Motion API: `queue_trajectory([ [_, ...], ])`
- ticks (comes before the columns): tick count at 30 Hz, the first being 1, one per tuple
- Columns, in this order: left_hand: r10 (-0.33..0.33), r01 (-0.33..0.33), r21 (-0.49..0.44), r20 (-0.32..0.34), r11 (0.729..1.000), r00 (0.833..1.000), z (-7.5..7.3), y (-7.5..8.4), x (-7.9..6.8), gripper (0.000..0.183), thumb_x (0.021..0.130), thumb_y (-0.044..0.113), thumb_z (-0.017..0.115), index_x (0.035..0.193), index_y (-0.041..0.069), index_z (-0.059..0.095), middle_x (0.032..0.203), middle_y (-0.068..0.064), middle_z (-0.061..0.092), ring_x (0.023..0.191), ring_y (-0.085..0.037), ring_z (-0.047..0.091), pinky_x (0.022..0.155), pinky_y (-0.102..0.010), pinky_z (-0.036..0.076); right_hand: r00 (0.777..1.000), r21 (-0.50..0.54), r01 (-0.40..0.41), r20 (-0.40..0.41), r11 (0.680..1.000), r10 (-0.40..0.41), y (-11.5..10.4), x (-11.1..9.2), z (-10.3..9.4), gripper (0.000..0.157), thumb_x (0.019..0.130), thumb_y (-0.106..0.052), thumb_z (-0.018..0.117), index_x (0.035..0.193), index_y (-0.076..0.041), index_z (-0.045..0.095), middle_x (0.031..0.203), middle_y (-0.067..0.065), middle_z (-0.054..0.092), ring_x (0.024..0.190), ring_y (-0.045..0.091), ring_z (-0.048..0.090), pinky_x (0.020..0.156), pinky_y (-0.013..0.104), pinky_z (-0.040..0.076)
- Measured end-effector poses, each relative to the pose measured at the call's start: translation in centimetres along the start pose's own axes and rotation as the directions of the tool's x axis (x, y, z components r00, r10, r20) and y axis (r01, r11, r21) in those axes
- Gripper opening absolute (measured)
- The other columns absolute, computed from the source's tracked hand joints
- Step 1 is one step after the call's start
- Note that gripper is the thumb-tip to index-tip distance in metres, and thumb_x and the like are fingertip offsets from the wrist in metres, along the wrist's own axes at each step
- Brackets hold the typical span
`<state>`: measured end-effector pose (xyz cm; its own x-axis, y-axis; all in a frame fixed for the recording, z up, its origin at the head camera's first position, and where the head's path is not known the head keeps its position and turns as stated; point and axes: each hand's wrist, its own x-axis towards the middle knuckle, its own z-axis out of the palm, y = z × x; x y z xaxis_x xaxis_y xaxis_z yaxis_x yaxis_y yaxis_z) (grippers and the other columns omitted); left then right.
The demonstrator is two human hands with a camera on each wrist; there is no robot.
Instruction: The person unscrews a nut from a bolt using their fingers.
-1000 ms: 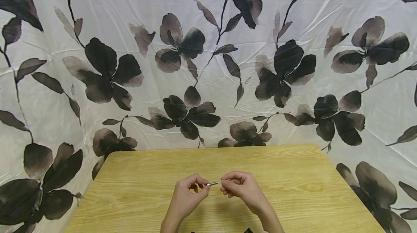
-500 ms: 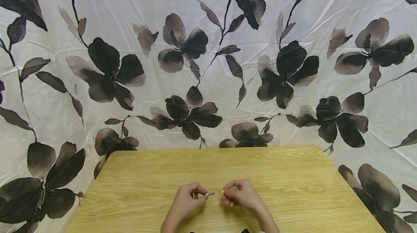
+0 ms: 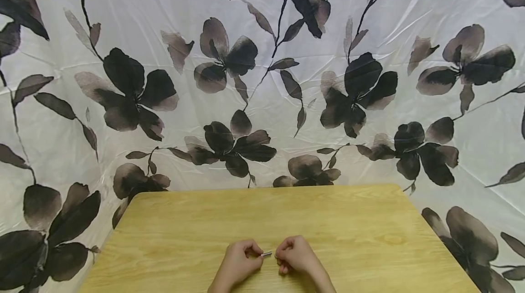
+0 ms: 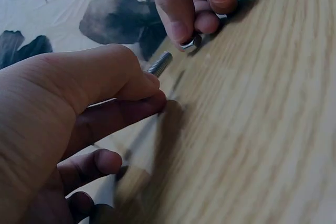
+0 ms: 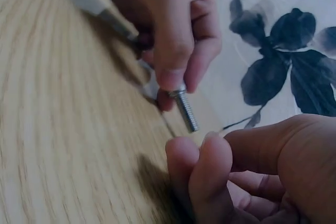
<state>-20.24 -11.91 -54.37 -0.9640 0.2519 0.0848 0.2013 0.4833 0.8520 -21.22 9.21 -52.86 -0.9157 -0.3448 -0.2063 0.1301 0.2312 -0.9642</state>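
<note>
Between thumb and forefinger, my left hand (image 3: 239, 261) pinches a small metal bolt (image 3: 267, 254) by its head end. The bare threaded shank (image 5: 187, 111) points toward the right hand in the right wrist view. My right hand (image 3: 298, 255) holds a small hex nut (image 4: 191, 44) at its fingertips, seen in the left wrist view. A narrow gap separates the nut from the bolt's tip. In the right wrist view the right fingers hide the nut. Fingers of the left hand cover most of the bolt's head.
Both hands are above a wood-grain table (image 3: 262, 215), near its front side. A white cloth (image 3: 287, 115) with dark printed flowers hangs behind the table and along its left and right sides.
Both hands have moved down in the head view, toward the table's near side. Over the last half second the gap between nut and bolt tip has narrowed. Both grips stay the same.
</note>
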Motion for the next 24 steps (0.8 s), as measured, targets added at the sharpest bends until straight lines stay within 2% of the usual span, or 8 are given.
queue_trajectory([
  [6, 0.007, -0.006, 0.028, -0.009, 1.000, 1.000, 0.37, 0.37, 0.22, 0.010, 0.075, 0.012, 0.076, 0.077, 0.021, 0.073, 0.075, 0.010, 0.067, 0.054, -0.004, 0.038, 0.050, -0.020, 0.034, 0.998, -0.040, -0.016, -0.068, 0.999, 0.014, 0.42, 0.00, -0.09, 0.006, 0.085, 0.000, 0.064, 0.082, 0.004, 0.066, 0.066, 0.010, 0.067, 0.045, 0.009, 0.061, 0.047, 0.027, 0.053],
  [12, 0.019, -0.017, 0.088, -0.027, 0.996, 0.999, 0.12, 0.25, 0.05, 0.014, 0.074, 0.010, 0.076, 0.074, 0.023, 0.072, 0.079, 0.011, 0.070, 0.069, -0.005, 0.051, 0.063, -0.021, 0.039, 0.998, -0.040, -0.024, -0.060, 0.999, 0.021, 0.16, 0.09, 0.15, 0.006, 0.085, 0.000, 0.065, 0.082, 0.005, 0.067, 0.067, 0.011, 0.068, 0.047, 0.012, 0.064, 0.050, 0.029, 0.055],
  [18, -0.027, 0.029, 0.104, -0.016, 0.994, 0.999, -0.46, -0.07, -0.41, 0.015, 0.077, 0.013, 0.075, 0.083, 0.027, 0.073, 0.084, 0.013, 0.068, 0.074, -0.009, 0.051, 0.065, -0.023, 0.039, 0.999, -0.048, -0.020, -0.037, 0.999, 0.018, -0.18, 0.40, 0.68, 0.006, 0.084, 0.001, 0.066, 0.081, 0.006, 0.066, 0.067, 0.010, 0.067, 0.049, 0.013, 0.064, 0.050, 0.030, 0.055],
  [24, -0.004, 0.001, 0.110, 0.021, 0.994, 1.000, -0.53, -0.09, -0.44, 0.017, 0.079, 0.015, 0.074, 0.092, 0.026, 0.072, 0.094, 0.014, 0.068, 0.080, -0.010, 0.052, 0.069, -0.024, 0.040, 0.999, -0.029, -0.022, -0.038, 0.999, 0.021, 0.40, 0.18, 0.37, 0.008, 0.084, 0.000, 0.065, 0.084, 0.007, 0.066, 0.067, 0.010, 0.067, 0.049, 0.012, 0.065, 0.052, 0.031, 0.056],
])
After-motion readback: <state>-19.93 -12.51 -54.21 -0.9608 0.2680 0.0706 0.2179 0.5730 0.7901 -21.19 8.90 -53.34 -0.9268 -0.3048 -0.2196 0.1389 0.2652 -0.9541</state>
